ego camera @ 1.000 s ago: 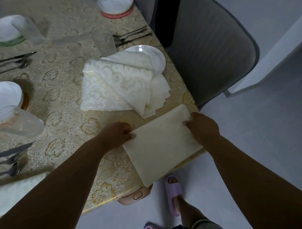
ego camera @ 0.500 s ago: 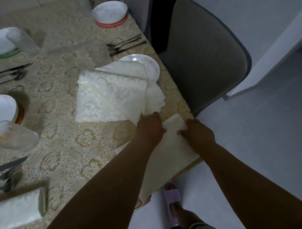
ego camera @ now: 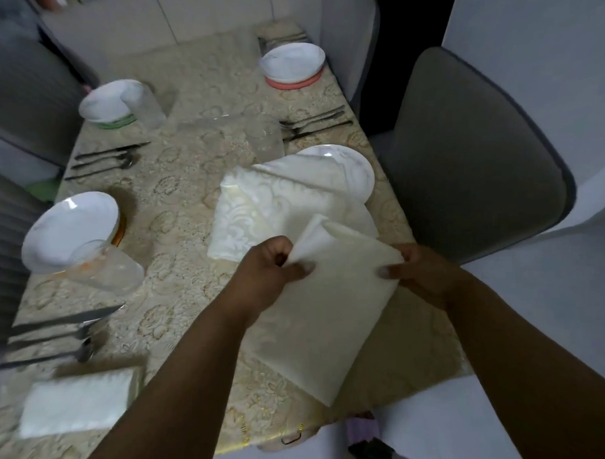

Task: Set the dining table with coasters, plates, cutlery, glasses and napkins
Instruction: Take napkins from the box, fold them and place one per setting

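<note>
Patterned tablecloth, grey chair, 4 plates

A home dining room: a cream floral-patterned tablecloth, 4 white round plates, grey padded chair at 2 o'clock.

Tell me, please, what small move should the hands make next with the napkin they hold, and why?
Probably lay the folded napkin flat beside the near right plate. Both the left hand and the right hand pinch its top corners, and that plate has no folded napkin next to it, only the loose napkin pile lying over it.
</note>
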`<state>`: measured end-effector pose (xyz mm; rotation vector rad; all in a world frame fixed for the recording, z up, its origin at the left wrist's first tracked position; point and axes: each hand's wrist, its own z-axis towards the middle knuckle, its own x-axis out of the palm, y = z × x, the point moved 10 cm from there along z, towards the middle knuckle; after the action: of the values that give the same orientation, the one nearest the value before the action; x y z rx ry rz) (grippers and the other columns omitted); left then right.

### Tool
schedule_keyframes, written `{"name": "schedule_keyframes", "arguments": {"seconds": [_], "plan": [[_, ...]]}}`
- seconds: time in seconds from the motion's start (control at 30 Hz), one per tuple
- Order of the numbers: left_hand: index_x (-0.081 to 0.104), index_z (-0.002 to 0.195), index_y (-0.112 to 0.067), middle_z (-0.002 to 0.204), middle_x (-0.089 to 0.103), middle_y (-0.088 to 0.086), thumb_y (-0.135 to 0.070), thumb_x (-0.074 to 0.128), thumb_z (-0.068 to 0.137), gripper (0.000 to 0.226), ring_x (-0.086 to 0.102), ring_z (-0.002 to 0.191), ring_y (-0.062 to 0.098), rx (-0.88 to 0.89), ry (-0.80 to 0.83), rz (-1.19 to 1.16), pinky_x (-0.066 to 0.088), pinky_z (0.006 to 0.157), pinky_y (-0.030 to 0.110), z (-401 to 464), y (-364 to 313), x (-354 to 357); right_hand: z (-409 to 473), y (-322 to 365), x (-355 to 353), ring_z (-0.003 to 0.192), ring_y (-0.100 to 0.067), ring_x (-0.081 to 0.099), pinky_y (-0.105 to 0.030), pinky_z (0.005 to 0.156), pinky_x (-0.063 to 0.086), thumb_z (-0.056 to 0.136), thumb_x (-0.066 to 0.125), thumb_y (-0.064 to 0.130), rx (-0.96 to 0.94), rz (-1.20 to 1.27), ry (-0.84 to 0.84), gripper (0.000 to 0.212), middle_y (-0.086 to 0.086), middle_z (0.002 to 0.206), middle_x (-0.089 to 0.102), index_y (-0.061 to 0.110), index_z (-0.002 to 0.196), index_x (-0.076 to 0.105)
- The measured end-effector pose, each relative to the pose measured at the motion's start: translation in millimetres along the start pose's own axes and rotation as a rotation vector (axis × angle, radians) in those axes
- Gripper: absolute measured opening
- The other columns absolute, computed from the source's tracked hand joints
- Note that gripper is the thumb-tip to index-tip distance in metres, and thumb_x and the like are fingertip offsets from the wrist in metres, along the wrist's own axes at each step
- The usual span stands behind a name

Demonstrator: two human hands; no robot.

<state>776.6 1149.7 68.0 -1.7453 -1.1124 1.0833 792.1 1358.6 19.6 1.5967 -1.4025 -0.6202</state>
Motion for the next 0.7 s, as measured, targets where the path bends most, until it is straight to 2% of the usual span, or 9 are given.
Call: {"name": "schedule_keyframes", "arguments": {"seconds": [0.1, 0.17, 0.23, 0.27, 0.33, 0.4, 0.47, 0.57, 0.7], "plan": [[0.046, 0.062, -0.018, 0.067, 0.046, 0.012, -0.026, 0.082, 0.070, 0.038, 0.040, 0.059, 0.022, -0.007, -0.101, -0.137, 0.034, 0.053, 0.030, -12, 3, -38, 19, 5, 46, 0.100, -0.023, 0.068, -0.033, 0.077, 0.058, 0.036, 0.096, 0.029, -0.037, 0.281, 0.144, 0.082, -0.011, 0.110, 0.070, 0.009, 0.109, 0.064], [0.047, 0.061, -0.020, 0.071, 0.050, 0.015, -0.033, 0.082, 0.063, 0.037, 0.044, 0.064, 0.027, -0.006, -0.178, -0.241, 0.037, 0.057, 0.035, -19, 6, -63, 31, 10, 68, 0.108, -0.030, 0.064, -0.042, 0.089, 0.054, 0.057, 0.088, 0.025, -0.051, 0.233, 0.112, 0.063, -0.016, 0.119, 0.065, 0.007, 0.113, 0.063], [0.048, 0.062, -0.020, 0.073, 0.051, 0.016, -0.030, 0.082, 0.064, 0.035, 0.045, 0.067, 0.028, 0.028, -0.265, -0.273, 0.038, 0.059, 0.036, -27, 4, -89, 39, 25, 77, 0.106, -0.035, 0.063, -0.050, 0.096, 0.048, 0.080, 0.071, 0.017, -0.128, 0.025, -0.016, 0.031, -0.016, 0.114, 0.067, 0.007, 0.108, 0.066], [0.049, 0.063, -0.019, 0.073, 0.052, 0.015, -0.026, 0.081, 0.066, 0.033, 0.046, 0.067, 0.027, 0.060, -0.297, -0.270, 0.040, 0.059, 0.036, -30, 1, -102, 40, 39, 80, 0.095, -0.028, 0.066, -0.045, 0.091, 0.051, 0.085, 0.066, 0.015, -0.199, -0.084, -0.078, 0.017, -0.010, 0.101, 0.072, 0.009, 0.101, 0.069], [0.050, 0.066, -0.016, 0.074, 0.055, 0.014, -0.018, 0.081, 0.068, 0.031, 0.050, 0.069, 0.024, 0.141, -0.334, -0.238, 0.044, 0.062, 0.037, -38, -9, -127, 36, 74, 91, 0.066, -0.003, 0.058, -0.020, 0.071, 0.048, 0.090, 0.063, 0.016, -0.353, -0.236, -0.158, 0.008, 0.010, 0.069, 0.067, 0.013, 0.089, 0.070], [0.057, 0.073, -0.009, 0.075, 0.063, 0.009, -0.008, 0.082, 0.067, 0.026, 0.057, 0.072, 0.021, 0.223, -0.347, -0.207, 0.050, 0.068, 0.035, -48, -21, -149, 25, 105, 106, 0.057, 0.005, 0.050, -0.008, 0.061, 0.042, 0.091, 0.061, 0.015, -0.483, -0.297, -0.214, 0.008, 0.010, 0.065, 0.061, 0.011, 0.090, 0.069], [0.063, 0.091, 0.004, 0.084, 0.070, 0.004, 0.002, 0.078, 0.067, 0.028, 0.063, 0.081, 0.017, 0.264, -0.343, -0.151, 0.054, 0.074, 0.030, -60, -26, -160, 16, 120, 124, 0.060, 0.007, 0.054, -0.007, 0.064, 0.044, 0.090, 0.062, 0.013, -0.553, -0.330, -0.206, 0.008, 0.007, 0.072, 0.063, 0.017, 0.089, 0.068], [0.066, 0.107, -0.011, 0.085, 0.072, -0.016, 0.010, 0.075, 0.071, 0.042, 0.068, 0.083, -0.003, 0.200, -0.293, -0.062, 0.052, 0.070, 0.012, -78, -2, -152, 14, 98, 141, 0.070, 0.007, 0.060, -0.009, 0.068, 0.046, 0.090, 0.062, 0.012, -0.489, -0.464, -0.168, 0.016, 0.010, 0.081, 0.067, 0.028, 0.087, 0.066], [0.069, 0.108, -0.016, 0.097, 0.072, -0.009, -0.004, 0.084, 0.068, 0.045, 0.070, 0.088, 0.005, 0.037, -0.202, 0.158, 0.054, 0.077, 0.017, -89, 79, -127, 14, 23, 144, 0.073, -0.010, 0.058, -0.018, 0.065, 0.045, 0.092, 0.059, 0.018, -0.267, -0.677, -0.139, 0.011, -0.001, 0.082, 0.065, 0.011, 0.095, 0.068]]}}
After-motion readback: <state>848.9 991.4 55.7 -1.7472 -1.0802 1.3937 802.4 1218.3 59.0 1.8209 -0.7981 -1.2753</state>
